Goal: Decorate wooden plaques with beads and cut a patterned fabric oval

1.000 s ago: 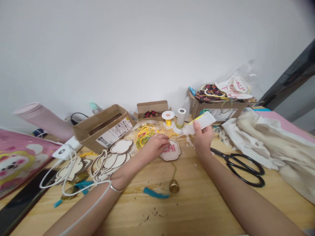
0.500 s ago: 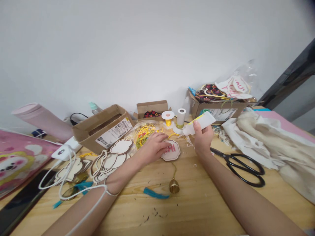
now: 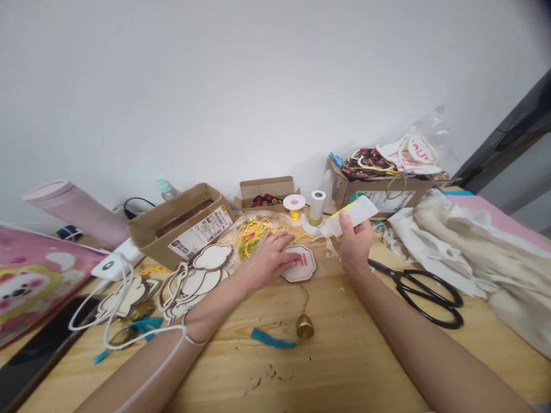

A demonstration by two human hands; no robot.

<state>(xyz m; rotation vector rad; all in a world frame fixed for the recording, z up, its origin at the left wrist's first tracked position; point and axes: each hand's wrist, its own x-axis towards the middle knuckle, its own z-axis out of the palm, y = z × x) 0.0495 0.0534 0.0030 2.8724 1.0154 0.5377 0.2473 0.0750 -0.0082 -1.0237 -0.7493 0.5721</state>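
Observation:
My left hand (image 3: 269,259) lies with its fingers spread. One or two fingertips rest on a pale scalloped plaque (image 3: 302,271) with pink lettering, which lies flat on the table. The other fingers reach over a tangle of yellow and green cord (image 3: 253,236). My right hand (image 3: 357,244) is closed around a white squeeze bottle (image 3: 355,214), tilted so its narrow tip points down and left, beyond the plaque. Nearer to me, a small brass bell (image 3: 305,326) on a cord sits below the plaque, beside a teal tassel (image 3: 272,338).
Black scissors (image 3: 424,292) lie right of my right forearm, near crumpled cloth (image 3: 469,246). Cardboard boxes (image 3: 181,226) and thread spools (image 3: 294,206) stand along the wall. Wooden cutouts (image 3: 196,289) lie left. A white cable (image 3: 150,330) crosses my left forearm.
The fingers of my left hand have shifted slightly on the plaque, covering part of its lettering differently. My right hand and the bottle stay almost where they were.

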